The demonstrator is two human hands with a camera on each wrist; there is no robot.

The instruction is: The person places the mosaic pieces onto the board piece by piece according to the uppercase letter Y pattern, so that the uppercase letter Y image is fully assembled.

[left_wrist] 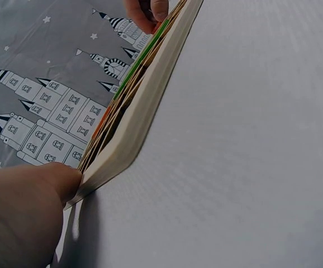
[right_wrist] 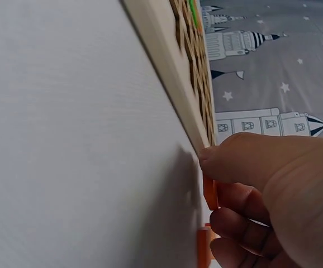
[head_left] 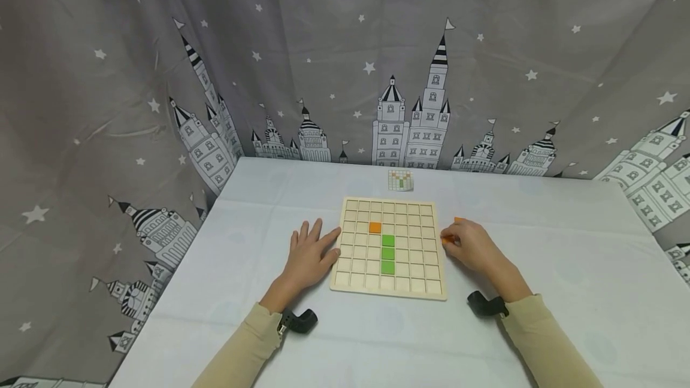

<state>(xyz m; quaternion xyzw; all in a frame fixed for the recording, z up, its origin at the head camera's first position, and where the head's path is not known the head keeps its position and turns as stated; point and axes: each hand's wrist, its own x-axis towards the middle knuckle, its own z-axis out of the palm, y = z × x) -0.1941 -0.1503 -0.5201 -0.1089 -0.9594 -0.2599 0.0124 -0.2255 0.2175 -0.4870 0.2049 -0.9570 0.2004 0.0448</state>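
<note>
A square wooden grid board (head_left: 417, 217) lies on the white tabletop. Three green tiles (head_left: 388, 253) fill a vertical run of its cells, with one orange tile (head_left: 375, 227) up and to the left of them. My left hand (head_left: 308, 261) rests at the board's left edge, fingers spread, fingertips right at the rim. At the right edge my right hand (head_left: 474, 245) pinches a second orange tile (right_wrist: 209, 194) between thumb and fingers. Another orange tile (right_wrist: 204, 247) is on the table just past that hand, partly hidden by its fingers.
A small printed card (head_left: 401, 180) with a coloured grid pattern lies behind the board. Grey curtain (head_left: 334, 52) with castles and stars hangs along the table's back and left sides. Each wrist wears a black camera (head_left: 485, 304).
</note>
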